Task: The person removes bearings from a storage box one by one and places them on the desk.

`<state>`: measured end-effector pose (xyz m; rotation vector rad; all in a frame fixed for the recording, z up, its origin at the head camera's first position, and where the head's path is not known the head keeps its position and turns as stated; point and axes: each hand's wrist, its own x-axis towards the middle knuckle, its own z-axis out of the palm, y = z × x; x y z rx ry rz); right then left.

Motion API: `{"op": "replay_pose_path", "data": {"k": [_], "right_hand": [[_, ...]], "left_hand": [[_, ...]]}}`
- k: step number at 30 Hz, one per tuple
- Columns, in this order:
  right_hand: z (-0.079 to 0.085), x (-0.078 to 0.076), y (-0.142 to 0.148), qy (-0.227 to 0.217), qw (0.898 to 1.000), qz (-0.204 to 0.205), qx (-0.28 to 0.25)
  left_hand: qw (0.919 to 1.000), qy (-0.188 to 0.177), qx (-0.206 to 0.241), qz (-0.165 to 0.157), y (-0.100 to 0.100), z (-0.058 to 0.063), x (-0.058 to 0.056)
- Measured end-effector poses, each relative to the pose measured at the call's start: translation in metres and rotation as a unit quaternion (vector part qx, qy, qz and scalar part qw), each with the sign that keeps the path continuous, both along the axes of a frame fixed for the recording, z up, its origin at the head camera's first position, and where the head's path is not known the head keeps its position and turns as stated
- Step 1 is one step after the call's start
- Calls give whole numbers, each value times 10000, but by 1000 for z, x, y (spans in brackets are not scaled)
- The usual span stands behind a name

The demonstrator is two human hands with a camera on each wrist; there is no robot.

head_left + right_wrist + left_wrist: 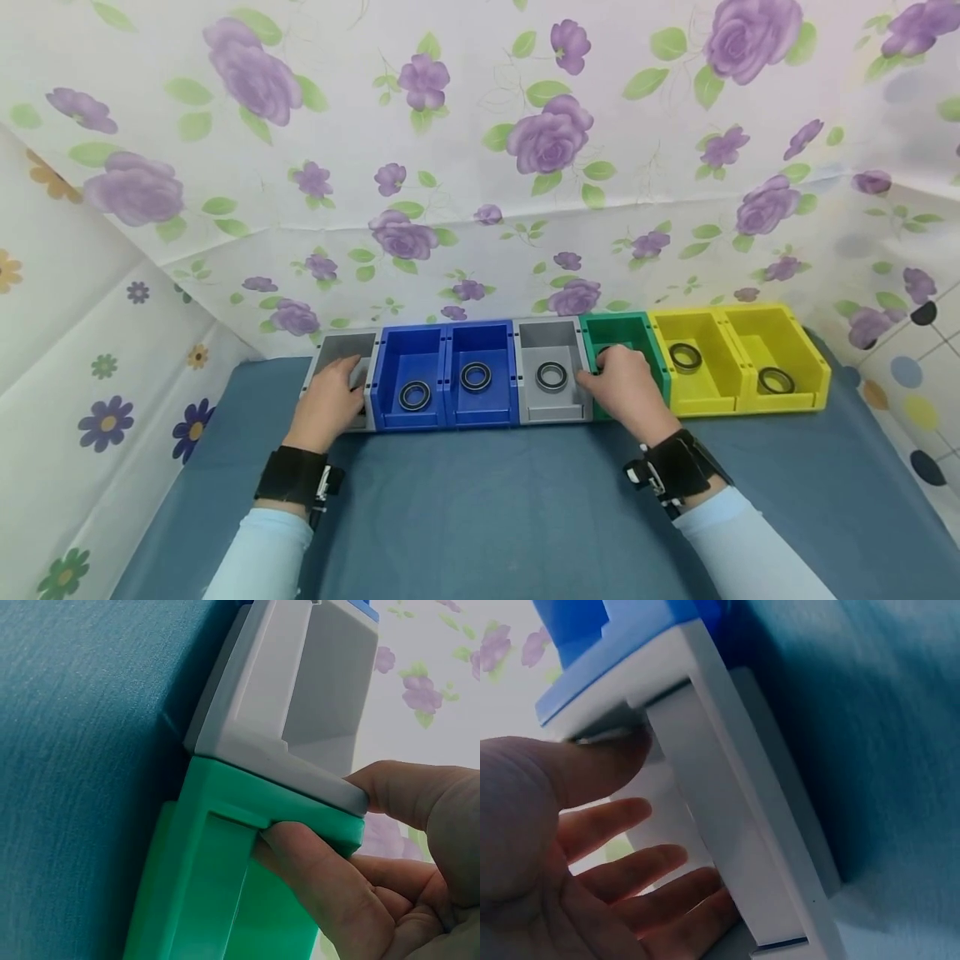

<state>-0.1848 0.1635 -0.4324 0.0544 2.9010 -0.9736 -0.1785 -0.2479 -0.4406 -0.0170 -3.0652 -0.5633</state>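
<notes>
Left hand: the left hand (326, 400) is lowered into the leftmost gray bin (348, 343); its fingers are spread apart and loosely bent, with a wide gap seen below the thumb in the left wrist view. Whether anything small is touched by the thumb cannot be told.
Right hand: the rims of the second gray bin (547, 335) and the green bin (618, 325) are pinched together by the right hand (633, 392), the thumb placed on the gray side and a forefinger bent inside the green one.
Bins: between the two gray ones, a first blue bin (411, 354) and a second blue bin (480, 337) are set; past the green one, a near yellow bin (708, 333) and an end yellow bin (765, 325) are placed.
Rings: one black-edged ring each is held in the first blue (402, 397), second blue, second gray, near yellow and end yellow bins.
Wrists: black straps (292, 473) are worn above light blue sleeves (258, 554).
Surface: the row is stood on a blue surface (480, 508), backed by a flowered sheet (420, 167).
</notes>
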Motion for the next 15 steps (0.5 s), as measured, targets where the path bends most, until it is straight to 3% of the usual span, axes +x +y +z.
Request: {"op": "replay_pose_path", "data": {"k": [7,15], "right_hand": [[1,0,0,24,10000,-11,-21],[2,0,1,19,10000,-38,-76]], "left_hand": [[9971,-751,21,144,-4,-2,-7],[9974,-674,-189,183,-4,-4,-9]]}}
